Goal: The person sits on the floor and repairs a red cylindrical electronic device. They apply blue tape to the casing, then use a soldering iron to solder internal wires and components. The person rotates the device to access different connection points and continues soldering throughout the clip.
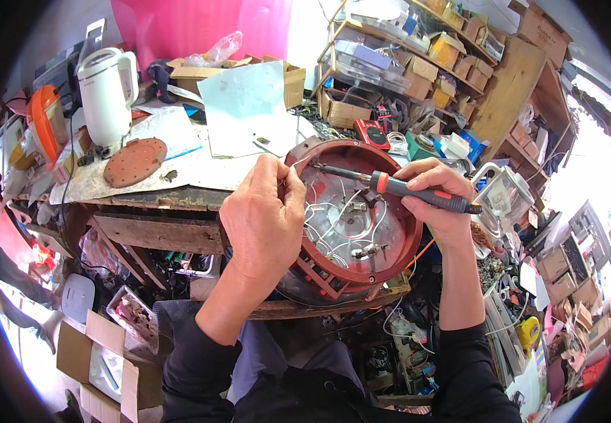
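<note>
Head camera, from the left: an orange-and-white object [46,127] and a white jug-shaped appliance [102,99] stand toward the left end of the workbench [178,199]; on the floor below is an open cardboard box [106,333]. Between the appliance and the bench's front edge lies a round reddish-brown disc [135,162], with a pale sheet [243,106] farther right, toward the back edge. The left hand [263,215] is at the left rim of the round red-brown housing [414,236], its thumb and forefinger drawn together in a pinch; a pale strand shows just beside them, but I cannot tell whether they have hold of it. The housing sits by the workbench's front edge, open upward, with white wires [330,228] looping inside. Behind it lies a red device [371,134]. A soldering iron [391,185] points leftward across the housing, its tip near the upper-left inner wall; whether it touches cannot be made out. The right hand [448,220] has its fingers and thumb closed around the iron's handle. Just beyond that hand, to the right, stands a clear container [508,197].
</note>
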Motion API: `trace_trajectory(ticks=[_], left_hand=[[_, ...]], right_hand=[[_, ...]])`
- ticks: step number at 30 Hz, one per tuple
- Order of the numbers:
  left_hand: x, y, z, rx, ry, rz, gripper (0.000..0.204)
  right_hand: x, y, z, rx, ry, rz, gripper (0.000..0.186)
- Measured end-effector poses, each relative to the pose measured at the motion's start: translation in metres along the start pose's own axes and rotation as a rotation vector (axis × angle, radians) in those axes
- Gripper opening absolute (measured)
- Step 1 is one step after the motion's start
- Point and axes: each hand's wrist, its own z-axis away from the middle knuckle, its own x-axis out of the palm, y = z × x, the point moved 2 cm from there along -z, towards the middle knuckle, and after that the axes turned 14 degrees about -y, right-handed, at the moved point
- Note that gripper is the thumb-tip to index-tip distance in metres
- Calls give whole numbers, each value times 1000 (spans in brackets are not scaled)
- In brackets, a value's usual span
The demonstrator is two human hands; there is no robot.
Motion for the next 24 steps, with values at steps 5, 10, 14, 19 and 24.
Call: trace_trajectory(ticks=[5,10,14,19,24], left_hand=[[0,1,-1,-12,-4,13,14],[1,-2,-1,-26,20,28,14],[4,-9,0,-76,37,202,14],[4,-12,1,-104,88,366,14],[-2,-36,5,-168,131,516,9]], right_hand=[[-2,-1,2,30,17,-5,24],[-1,5,5,-10,19,-9,23],[1,10,10,6,46,-20,26],[4,16,13,-14,81,-81,22],[4,20,15,-4,102,-76,23]])
